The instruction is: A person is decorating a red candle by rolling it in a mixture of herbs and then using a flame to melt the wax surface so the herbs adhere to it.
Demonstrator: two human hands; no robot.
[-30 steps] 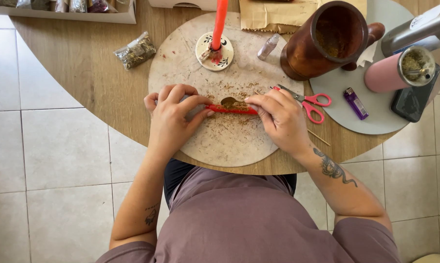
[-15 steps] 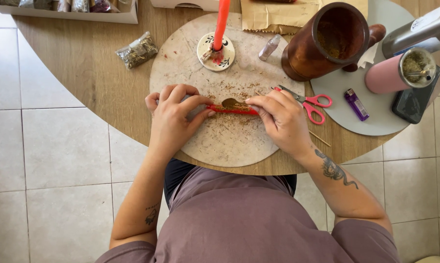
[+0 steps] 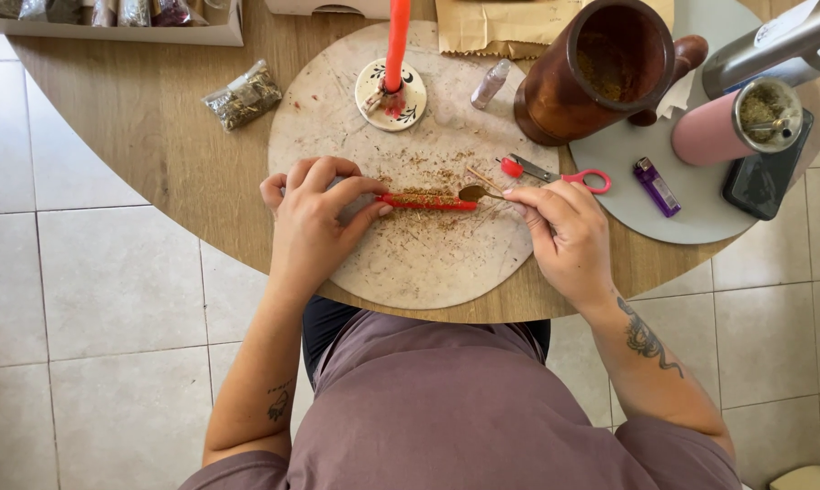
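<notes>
Now | red candle [image 3: 426, 200] lies left-right at frame centre on round board [image 3: 410, 263] | left hand [image 3: 314, 213] pinches its left end | right hand [image 3: 564, 227] grips small spoon [image 3: 479, 192] over right end

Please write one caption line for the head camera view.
Left hand holds a red candle coated with dried herbs; right hand holds a small metal spoon beside it.

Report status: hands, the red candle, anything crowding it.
Left hand pinching red candle flat on board. Right hand holding spoon. Scissors nearby, apart.
</notes>
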